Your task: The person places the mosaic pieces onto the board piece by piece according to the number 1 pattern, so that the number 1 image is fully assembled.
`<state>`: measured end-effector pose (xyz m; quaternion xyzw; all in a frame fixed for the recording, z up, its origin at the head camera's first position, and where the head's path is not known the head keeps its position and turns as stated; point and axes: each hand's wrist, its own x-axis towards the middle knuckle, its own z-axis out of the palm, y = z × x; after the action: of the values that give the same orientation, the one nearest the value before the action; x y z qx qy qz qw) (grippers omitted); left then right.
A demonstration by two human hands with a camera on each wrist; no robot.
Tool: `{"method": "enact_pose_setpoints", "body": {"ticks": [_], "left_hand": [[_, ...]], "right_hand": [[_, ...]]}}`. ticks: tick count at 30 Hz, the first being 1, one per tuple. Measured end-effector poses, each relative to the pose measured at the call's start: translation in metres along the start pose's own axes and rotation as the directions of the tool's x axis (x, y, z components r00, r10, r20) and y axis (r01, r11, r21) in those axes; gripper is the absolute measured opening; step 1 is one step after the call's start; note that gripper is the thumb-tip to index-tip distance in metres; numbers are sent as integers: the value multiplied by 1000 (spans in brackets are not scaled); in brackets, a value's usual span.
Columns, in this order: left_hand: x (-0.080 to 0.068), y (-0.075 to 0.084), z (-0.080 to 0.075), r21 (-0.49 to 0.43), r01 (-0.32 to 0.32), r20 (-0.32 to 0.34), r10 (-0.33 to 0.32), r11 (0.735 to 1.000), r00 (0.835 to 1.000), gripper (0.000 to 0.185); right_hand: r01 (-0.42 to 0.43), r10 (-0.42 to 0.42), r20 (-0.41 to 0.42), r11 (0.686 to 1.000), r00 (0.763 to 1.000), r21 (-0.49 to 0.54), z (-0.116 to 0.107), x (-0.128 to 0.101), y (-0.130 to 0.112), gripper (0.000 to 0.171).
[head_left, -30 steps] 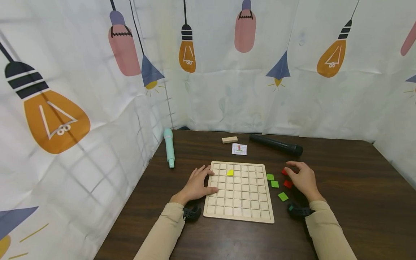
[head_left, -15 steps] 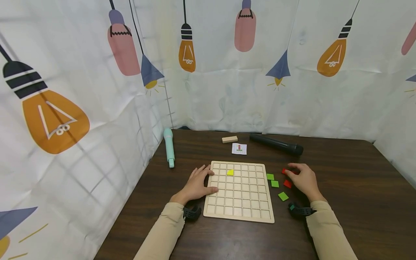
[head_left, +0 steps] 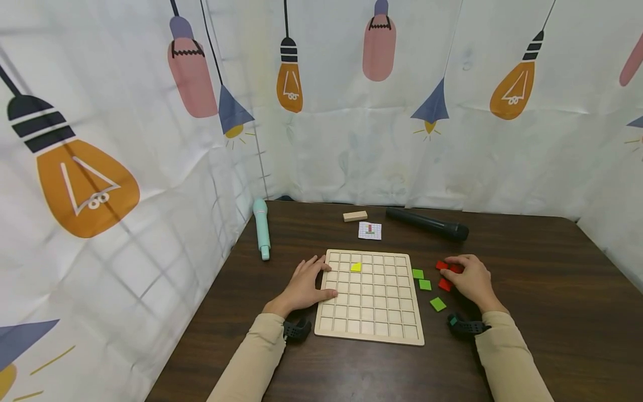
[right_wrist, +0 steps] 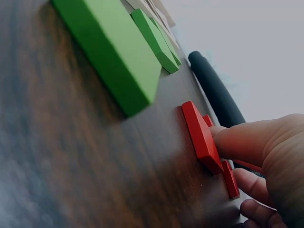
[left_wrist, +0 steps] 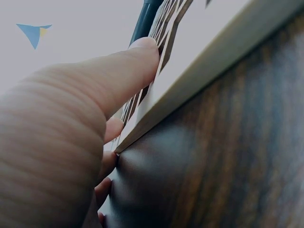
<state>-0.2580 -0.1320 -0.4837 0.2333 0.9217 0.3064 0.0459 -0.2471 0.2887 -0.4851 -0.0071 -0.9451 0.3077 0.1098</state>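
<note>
At three o'clock of the grid board (head_left: 372, 296), the right hand (head_left: 467, 279) curls loosely over red tiles (head_left: 445, 285), thumb touching one. The left hand (head_left: 303, 285) lies flat at the board's nine o'clock edge. No readable writing.

The left hand (head_left: 305, 285) lies flat on the counter (head_left: 527, 312), fingers (head_left: 319, 266) touching the grid board's (head_left: 370, 296) left edge. The right hand (head_left: 469, 281) rests over red tiles (head_left: 442, 266); green tiles (head_left: 425, 284) lie just left of its fingers (head_left: 454, 260), a black microphone (head_left: 427, 223) beyond them.
</note>
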Motion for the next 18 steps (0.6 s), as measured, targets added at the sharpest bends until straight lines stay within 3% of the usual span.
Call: {"method": "enact_pose_setpoints", "body": {"ticks": [18], "left_hand": [[1,1,0,17,8,0,-8,1000,1000,60]], "right_hand": [[21,-21,-49,1000,999,-14,3,-2,-3,31]]}}
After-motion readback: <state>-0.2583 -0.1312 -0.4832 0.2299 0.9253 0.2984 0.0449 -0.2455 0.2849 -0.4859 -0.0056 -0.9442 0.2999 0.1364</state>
